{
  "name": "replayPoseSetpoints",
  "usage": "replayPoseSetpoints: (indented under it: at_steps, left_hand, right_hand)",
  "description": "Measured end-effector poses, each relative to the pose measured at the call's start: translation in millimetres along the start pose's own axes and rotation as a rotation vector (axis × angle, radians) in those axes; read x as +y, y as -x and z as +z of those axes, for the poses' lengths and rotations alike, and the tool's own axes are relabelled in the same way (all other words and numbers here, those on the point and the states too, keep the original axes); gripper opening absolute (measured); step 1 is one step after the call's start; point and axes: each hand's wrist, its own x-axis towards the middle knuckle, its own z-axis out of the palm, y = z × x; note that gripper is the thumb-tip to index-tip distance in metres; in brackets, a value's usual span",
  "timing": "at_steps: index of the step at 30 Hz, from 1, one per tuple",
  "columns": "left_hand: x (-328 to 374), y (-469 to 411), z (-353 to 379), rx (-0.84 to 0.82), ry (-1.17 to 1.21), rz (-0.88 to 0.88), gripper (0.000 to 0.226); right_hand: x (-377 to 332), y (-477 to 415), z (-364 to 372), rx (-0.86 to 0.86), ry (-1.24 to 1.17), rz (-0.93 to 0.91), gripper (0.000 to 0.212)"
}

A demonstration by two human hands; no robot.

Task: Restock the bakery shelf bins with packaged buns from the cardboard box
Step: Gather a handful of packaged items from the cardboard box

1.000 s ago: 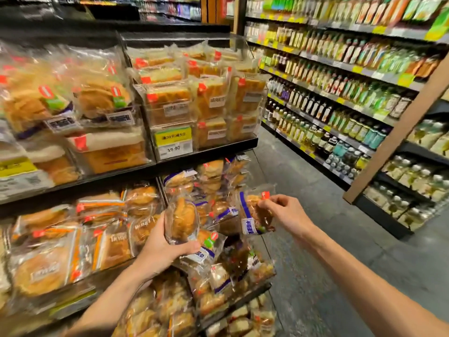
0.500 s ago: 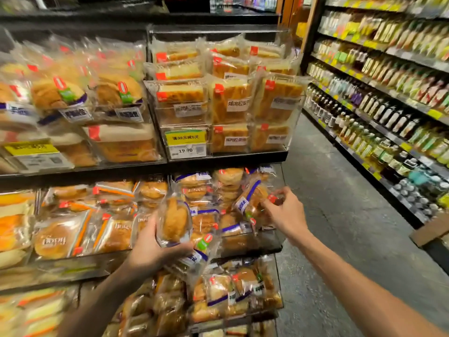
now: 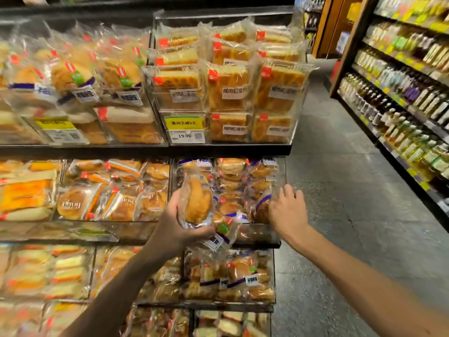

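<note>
Big black shelving unit (image 3: 218, 150), crammed full, and the action is at the clear acrylic bin (image 3: 257, 233) on the right end of the middle tier. The right hand (image 3: 288, 211) is up against a purple-striped clear-wrapped bun (image 3: 262, 206) at the bin's front right corner. Its fingers are curled, but gripping or just nudging, I can't tell. The left hand (image 3: 173, 223) grips a golden round bun in clear wrap (image 3: 197, 203), upright just before the bin, with 1 second pack (image 3: 224, 228) dangling beneath. Smart play: seat the right one snug, label forward, before feeding the next. No cardboard box in view.

Black shelves (image 3: 218, 151) carry clear bins (image 3: 258, 234) stuffed with packaged buns (image 3: 230, 166).
</note>
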Motion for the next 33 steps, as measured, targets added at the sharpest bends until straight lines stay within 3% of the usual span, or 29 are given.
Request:
replayPoseSetpoints:
  at_steps: [3, 5, 8, 12, 16, 20, 24, 33]
  left_hand:
    - [-2, 0, -4, -0.012, 0.029, 0.013, 0.09]
    - [-4, 1, -7, -0.019, 0.046, 0.02, 0.092]
    - [-7, 2, -14, -0.041, 0.06, 0.026, 0.088]
    - [-13, 4, -24, -0.057, 0.087, -0.003, 0.086]
    - [-17, 4, -35, -0.054, 0.132, -0.043, 0.095]
    - [-22, 4, -41, -0.044, 0.155, -0.065, 0.108]
    - [-23, 0, -44, -0.062, 0.154, -0.062, 0.107]
    - [-15, -4, -39, 0.026, 0.076, -0.09, 0.099]
  right_hand:
    - [0, -7, -5, 0.135, 0.055, -0.081, 0.029]
    - [-2, -18, -4, 0.077, 0.067, -0.294, 0.044]
    - [-11, -38, -5, -0.068, 0.153, -0.499, 0.042]
    - [-16, -48, 6, -0.301, 0.225, -0.415, 0.034]
    - [-15, -52, 3, -0.338, 0.106, -0.357, 0.027]
    - [-14, -53, 0, -0.336, -0.029, -0.307, 0.04]
    - [-19, -45, 11, -0.338, -0.123, -0.241, 0.044]
    - [-20, -56, 22, -0.439, -0.216, -0.159, 0.019]
